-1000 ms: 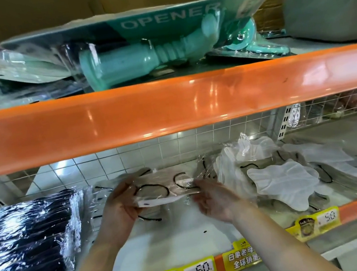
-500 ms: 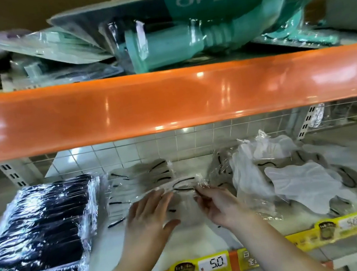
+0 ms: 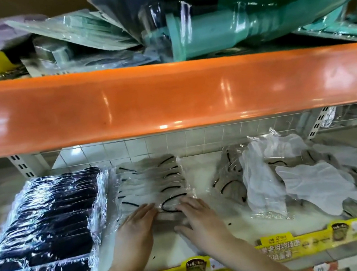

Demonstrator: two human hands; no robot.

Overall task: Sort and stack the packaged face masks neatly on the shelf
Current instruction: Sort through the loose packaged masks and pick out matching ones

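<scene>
A row of beige face masks in clear wrappers (image 3: 149,183) lies overlapped down the middle of the white shelf (image 3: 201,171). My left hand (image 3: 136,231) and my right hand (image 3: 200,219) lie flat with straight fingers on the nearest packet (image 3: 168,210), one at each end. To the left is a tidy stack of black wrapped masks (image 3: 47,222). To the right, a loose heap of white and beige wrapped masks (image 3: 293,176) lies jumbled.
An orange beam (image 3: 167,95) crosses just above the shelf opening. Teal packaged openers (image 3: 237,21) and other packets crowd the upper shelf. Yellow price labels (image 3: 291,245) line the front edge. A wire grid (image 3: 173,140) backs the shelf.
The beige packet that both hands held up is now laid at the front of the beige row. Both hands have flattened onto it. The view has shifted left and closer.
</scene>
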